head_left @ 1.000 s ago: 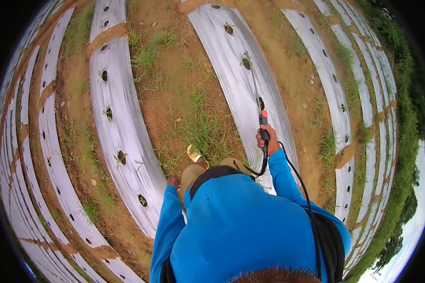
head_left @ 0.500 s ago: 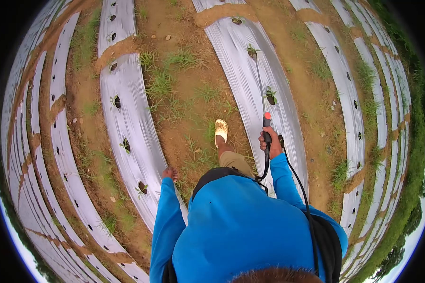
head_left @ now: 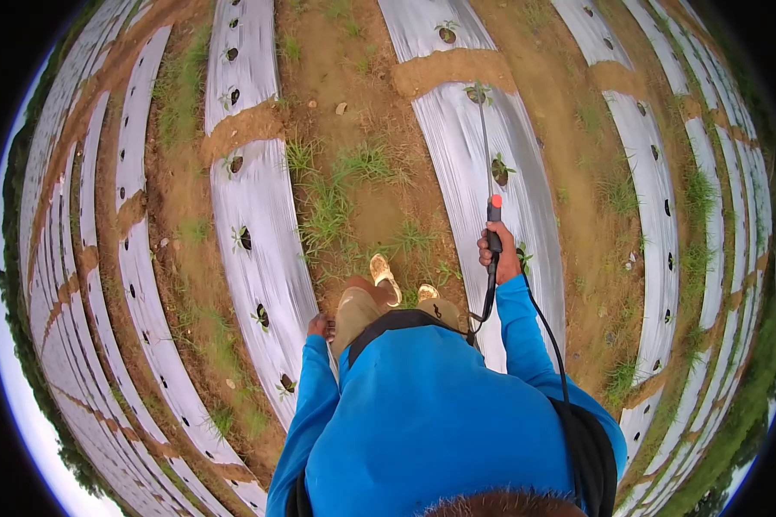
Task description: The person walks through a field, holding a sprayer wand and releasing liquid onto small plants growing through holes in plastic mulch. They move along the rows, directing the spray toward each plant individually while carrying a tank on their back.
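My right hand (head_left: 497, 250) is closed around the black handle of a sprayer wand (head_left: 494, 231). A red-orange piece sits at the front of the handle. The thin lance points forward over the silvery plastic mulch (head_left: 457, 129), its tip near a seedling (head_left: 477, 93) in a planting hole. Closer along the lance grows another seedling (head_left: 501, 171). A black hose (head_left: 539, 314) runs back past my right arm. My left hand (head_left: 321, 327) hangs low beside my leg, near the left mulched bed, fingers loosely curled with nothing visible in them.
Bare soil with grass tufts (head_left: 328, 211) lies between the beds. My yellowish clogs (head_left: 385, 274) stand on this path. The left bed (head_left: 254, 207) has several holes with seedlings. A strip of soil (head_left: 453, 72) breaks the right bed ahead. More mulched rows run on both sides.
The beds have shifted backward in view as I step forward, and both clogs now show. The lance still points at a plant hole on the right bed. My grip on the wand is unchanged.
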The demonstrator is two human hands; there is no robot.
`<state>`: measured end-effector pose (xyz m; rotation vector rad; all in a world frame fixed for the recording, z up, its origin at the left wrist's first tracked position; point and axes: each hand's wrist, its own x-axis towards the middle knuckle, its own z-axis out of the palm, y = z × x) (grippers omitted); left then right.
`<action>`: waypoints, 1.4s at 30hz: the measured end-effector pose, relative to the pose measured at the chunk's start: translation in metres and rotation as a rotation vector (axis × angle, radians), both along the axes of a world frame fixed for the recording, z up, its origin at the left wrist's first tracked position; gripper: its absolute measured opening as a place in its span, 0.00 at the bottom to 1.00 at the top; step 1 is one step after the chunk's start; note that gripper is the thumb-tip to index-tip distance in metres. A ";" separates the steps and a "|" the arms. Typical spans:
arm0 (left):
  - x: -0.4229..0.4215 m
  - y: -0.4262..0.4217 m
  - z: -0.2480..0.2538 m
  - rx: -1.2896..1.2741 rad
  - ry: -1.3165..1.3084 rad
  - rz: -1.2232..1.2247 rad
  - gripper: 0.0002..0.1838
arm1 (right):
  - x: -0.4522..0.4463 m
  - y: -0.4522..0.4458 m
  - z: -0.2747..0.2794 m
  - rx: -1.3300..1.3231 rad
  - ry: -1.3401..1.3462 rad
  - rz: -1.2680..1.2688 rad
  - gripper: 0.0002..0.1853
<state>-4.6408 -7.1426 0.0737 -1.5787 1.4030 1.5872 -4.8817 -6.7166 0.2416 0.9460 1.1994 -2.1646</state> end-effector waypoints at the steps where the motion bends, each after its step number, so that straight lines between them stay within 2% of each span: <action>1: -0.021 -0.006 -0.003 0.007 0.003 -0.001 0.11 | -0.020 -0.006 -0.002 -0.025 0.003 -0.003 0.15; 4: -0.084 -0.029 -0.029 0.091 0.029 -0.049 0.12 | -0.074 -0.032 -0.005 0.048 0.020 -0.011 0.16; 6: -0.122 -0.047 -0.078 0.122 -0.136 -0.104 0.12 | -0.105 -0.053 -0.011 0.107 0.013 -0.029 0.17; 8: -0.123 -0.089 -0.209 -0.071 0.024 -0.310 0.12 | -0.125 -0.075 -0.025 0.099 -0.050 -0.060 0.18; 9: -0.139 -0.103 -0.236 -0.183 0.091 -0.412 0.12 | -0.151 -0.084 -0.026 0.086 -0.098 -0.076 0.18; 10: -0.165 -0.118 -0.222 -0.091 0.019 -0.409 0.11 | -0.163 -0.100 -0.014 0.065 -0.082 -0.146 0.18; 11: -0.219 -0.125 -0.184 0.097 -0.099 -0.295 0.10 | -0.178 -0.111 -0.007 0.087 -0.074 -0.145 0.18; 13: -0.308 -0.141 -0.131 0.251 -0.146 -0.187 0.08 | -0.214 -0.124 0.004 0.004 -0.135 -0.157 0.18; 15: -0.375 -0.162 -0.079 0.141 0.114 -0.092 0.07 | -0.248 -0.137 0.021 -0.077 -0.098 -0.160 0.19; 19: -0.506 -0.205 -0.032 0.106 0.218 -0.082 0.10 | -0.331 -0.157 0.031 -0.150 -0.086 -0.136 0.17; 20: -0.528 -0.212 -0.031 0.051 0.246 -0.107 0.11 | -0.351 -0.165 0.033 -0.128 -0.055 -0.127 0.17; 24: -0.594 -0.241 -0.057 0.115 0.276 -0.058 0.12 | -0.426 -0.189 0.019 -0.089 -0.036 -0.127 0.17; 26: -0.608 -0.250 -0.081 0.084 0.160 -0.103 0.13 | -0.469 -0.201 0.007 -0.088 -0.056 -0.131 0.16; 28: -0.616 -0.247 -0.085 0.074 0.087 -0.137 0.12 | -0.514 -0.215 -0.007 -0.076 -0.066 -0.146 0.17; 30: -0.628 -0.230 -0.058 0.046 -0.014 -0.011 0.08 | -0.562 -0.227 -0.020 -0.024 -0.097 -0.143 0.18; 32: -0.625 -0.222 -0.039 0.092 0.012 -0.006 0.08 | -0.593 -0.231 -0.012 -0.098 -0.111 -0.156 0.18; 34: -0.658 -0.218 -0.022 0.077 -0.250 -0.137 0.08 | -0.655 -0.232 -0.008 -0.150 -0.074 -0.142 0.18; 35: -0.654 -0.229 -0.050 -0.003 -0.152 -0.234 0.09 | -0.682 -0.232 -0.009 -0.199 -0.077 -0.101 0.17; 38: -0.712 -0.236 -0.008 -0.038 -0.144 -0.210 0.09 | -0.743 -0.245 -0.008 -0.168 -0.060 -0.139 0.17; 39: -0.737 -0.240 -0.001 -0.026 -0.117 -0.213 0.13 | -0.762 -0.247 -0.008 -0.161 -0.030 -0.127 0.17; 40: -0.761 -0.244 0.004 -0.013 -0.086 -0.213 0.17 | -0.779 -0.249 -0.007 -0.153 0.003 -0.111 0.17; 42: -0.803 -0.258 -0.006 -0.015 -0.041 -0.194 0.17 | -0.808 -0.256 -0.005 -0.140 0.017 -0.095 0.16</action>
